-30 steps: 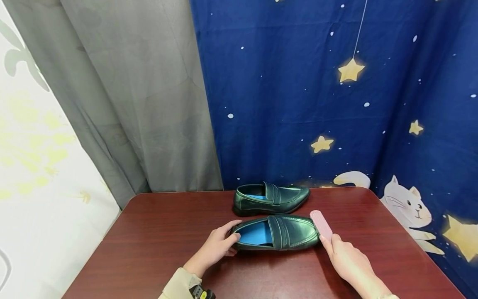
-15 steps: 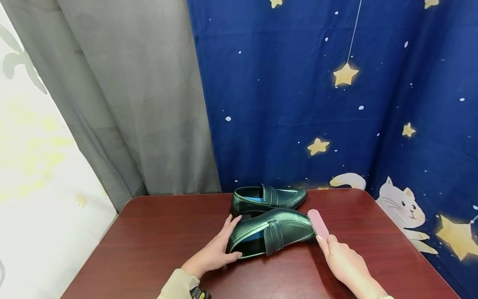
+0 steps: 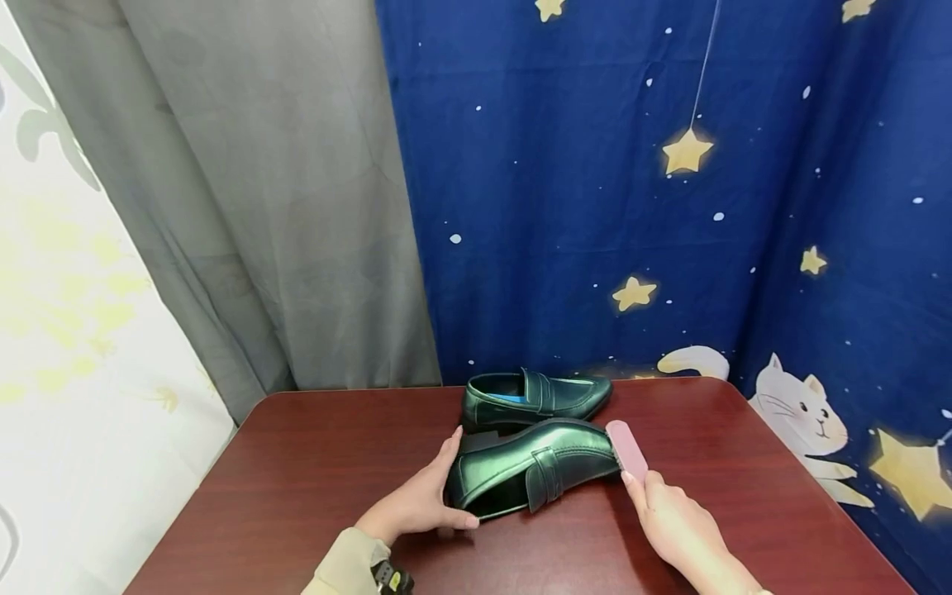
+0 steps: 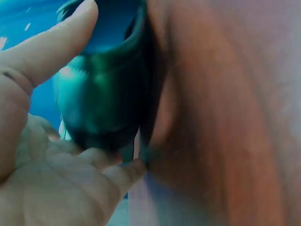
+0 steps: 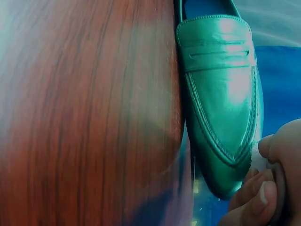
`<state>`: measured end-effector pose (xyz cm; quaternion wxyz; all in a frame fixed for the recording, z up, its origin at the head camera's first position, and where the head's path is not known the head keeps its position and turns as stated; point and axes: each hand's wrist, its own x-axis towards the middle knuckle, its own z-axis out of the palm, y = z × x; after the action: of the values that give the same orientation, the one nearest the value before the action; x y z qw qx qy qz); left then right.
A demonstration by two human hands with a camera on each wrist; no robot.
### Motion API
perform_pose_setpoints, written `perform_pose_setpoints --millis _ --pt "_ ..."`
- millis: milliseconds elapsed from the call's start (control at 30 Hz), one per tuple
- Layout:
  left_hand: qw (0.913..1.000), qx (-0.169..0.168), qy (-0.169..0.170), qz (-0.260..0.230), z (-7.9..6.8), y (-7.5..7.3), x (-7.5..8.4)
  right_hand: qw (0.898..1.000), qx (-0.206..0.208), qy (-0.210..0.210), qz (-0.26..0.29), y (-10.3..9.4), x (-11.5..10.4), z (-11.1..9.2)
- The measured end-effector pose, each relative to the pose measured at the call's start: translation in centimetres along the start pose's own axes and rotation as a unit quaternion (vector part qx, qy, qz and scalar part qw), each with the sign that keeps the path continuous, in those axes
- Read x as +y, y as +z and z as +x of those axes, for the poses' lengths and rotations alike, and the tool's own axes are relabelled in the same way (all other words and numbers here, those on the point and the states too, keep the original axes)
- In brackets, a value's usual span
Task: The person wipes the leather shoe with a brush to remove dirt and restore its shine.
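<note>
A dark green loafer point(image 3: 580, 450) leans on its side at the front, its opening turned toward me and its toe pointing right. My left hand point(image 3: 416, 500) grips its heel, thumb on the near side and fingers behind. In the left wrist view the thumb overlaps the opening and the other fingers lie along the back of the heel point(image 4: 101, 99). My right hand point(image 3: 677, 525) holds a pink brush point(image 3: 628, 449) by its lower end, bristle side against the toe. In the right wrist view the curled fingers point(image 5: 258, 200) are beside the toe, and the brush is mostly hidden.
The matching green loafer point(image 3: 576, 397) stands upright just behind, near the far edge of the reddish-brown table point(image 3: 320, 463). Grey point(image 3: 297, 207) and blue starry curtains point(image 3: 558, 207) hang beyond that edge.
My left hand has rolled the loafer from upright onto its side, its opening now facing me. The brush stays at the toe and has shifted slightly left with my right hand.
</note>
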<state>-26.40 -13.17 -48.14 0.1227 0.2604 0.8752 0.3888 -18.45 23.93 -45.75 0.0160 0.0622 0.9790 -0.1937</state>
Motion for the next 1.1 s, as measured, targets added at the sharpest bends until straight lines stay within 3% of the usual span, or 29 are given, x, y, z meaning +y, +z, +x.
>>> perform_pose_setpoints --millis 400,667,1100 --pt "0.9995 0.025 -0.019 -0.003 -0.1 -0.6 0.3 0.998 0.059 -0.021 -0.003 0.4 -1.7 -0.1" --pt "0.9996 0.025 -0.012 -0.009 -0.3 -0.6 0.0 0.998 0.057 -0.016 0.011 0.6 -2.6 0.1" --pt "0.9954 0.001 -0.006 -0.095 -0.3 0.0 -0.2 0.997 0.062 -0.032 0.014 1.1 -3.7 0.2"
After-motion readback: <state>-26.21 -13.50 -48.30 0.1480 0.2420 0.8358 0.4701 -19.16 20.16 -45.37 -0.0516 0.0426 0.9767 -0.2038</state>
